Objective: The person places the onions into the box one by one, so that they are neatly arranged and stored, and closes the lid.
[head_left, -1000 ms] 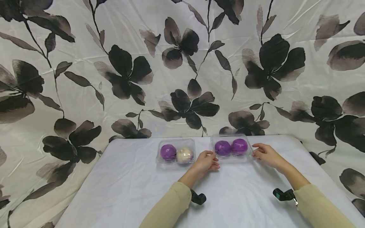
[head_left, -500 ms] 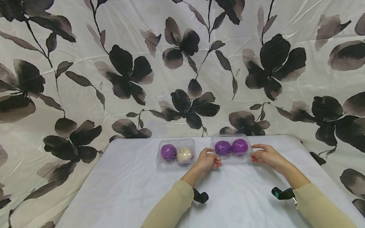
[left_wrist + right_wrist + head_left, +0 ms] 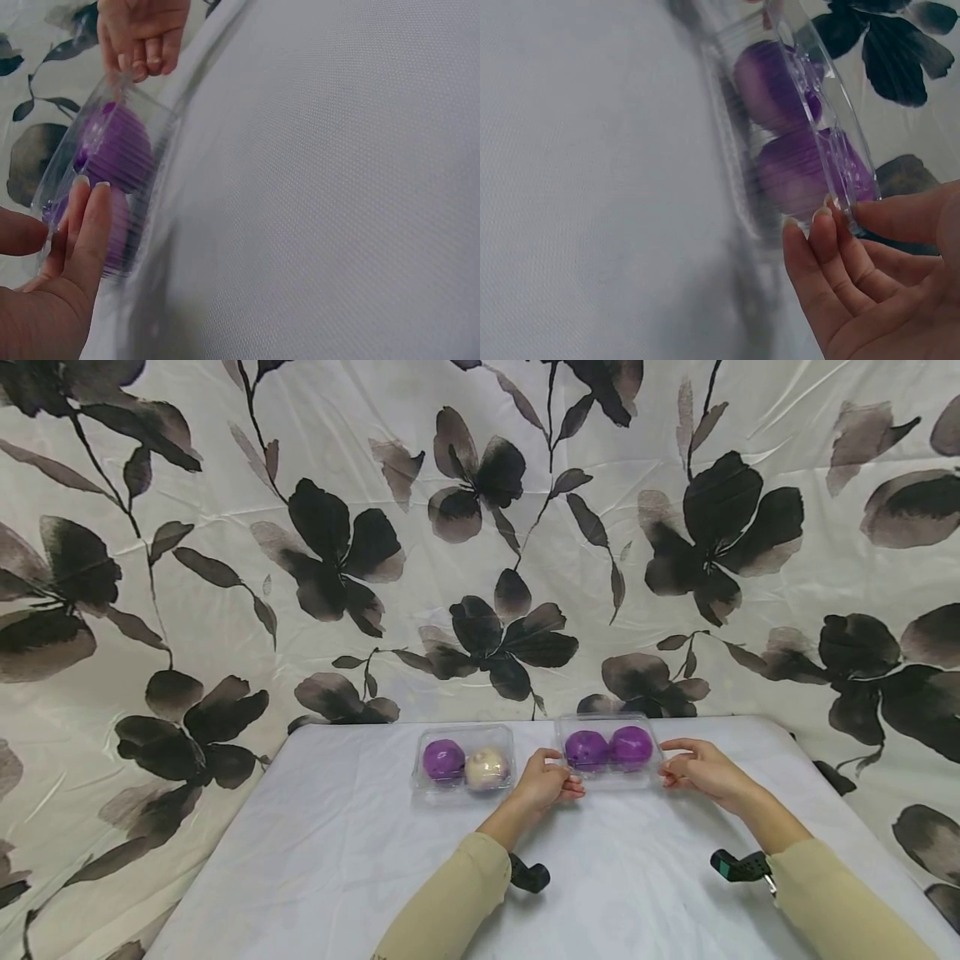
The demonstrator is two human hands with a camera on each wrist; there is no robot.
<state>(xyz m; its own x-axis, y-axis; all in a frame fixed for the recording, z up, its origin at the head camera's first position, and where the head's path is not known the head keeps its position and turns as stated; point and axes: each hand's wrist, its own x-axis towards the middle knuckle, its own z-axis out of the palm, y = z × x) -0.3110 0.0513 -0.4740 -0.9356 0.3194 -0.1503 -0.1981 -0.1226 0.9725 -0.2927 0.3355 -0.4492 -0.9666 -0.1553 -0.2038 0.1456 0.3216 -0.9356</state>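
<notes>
A clear plastic clamshell box (image 3: 609,783) with two round, shiny purple things (image 3: 587,750) inside stands at the back of the white table. My left hand (image 3: 538,787) pinches its left end, thumb and fingertips at the rim in the left wrist view. At the other end, my right hand (image 3: 705,770) pinches the rim between thumb and fingers; the right wrist view shows the thumb on the rim's outer side at a corner (image 3: 851,225). To the left sits a second clear box (image 3: 431,795), holding one purple round thing (image 3: 443,761) and one cream-coloured one (image 3: 486,769).
A white cloth covers the table (image 3: 360,868), whose back edge runs just behind both boxes. Behind it hangs a floral curtain (image 3: 480,552). Black wrist devices (image 3: 528,875) show below both hands, near the sleeves (image 3: 450,893).
My left hand has shifted slightly right along the box's end, and my right fingers have come slightly in to the left. Both boxes stay about where they were.
</notes>
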